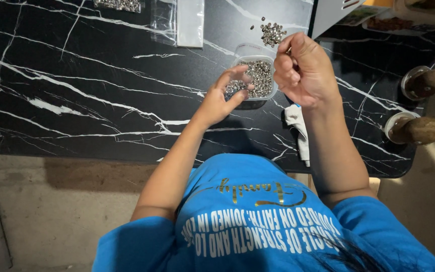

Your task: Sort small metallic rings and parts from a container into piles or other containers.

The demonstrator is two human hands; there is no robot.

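**Two hands over a tub of small metal pieces**

Seen from above, at a black marble-patterned table (76, 100) veined in white. Left hand (225, 95) spread open, fingers splayed and curved, palm facing up, hovering at the 8 o'clock edge of a small clear plastic tub (258, 75); a few silvery bits resting on or just behind the fingertips, hard to tell which. Tub filled with small silver metal pieces (262, 70), too fine to identify more exactly. Right hand (303, 70) curled closed at the tub's 3 o'clock side, fingers folded into the palm, thumb pressed toward the forefinger near the top; something tiny possibly pinched there, not clear enough to say. A loose heap of the same metal pieces (272, 33) lying on the table at 12 o'clock from the tub, just beside it, with a few strays off to its left. Clear plastic bags (182, 22) flat on the table at 10 o'clock, well apart from the hands. A crumpled white cloth (298, 131) at 5 o'clock from the tub, under the right forearm. Two round brown objects in shallow cups (419, 106) at the table's 3 o'clock edge. Blue printed shirt (258, 226) at 6 o'clock, filling the bottom of the view.
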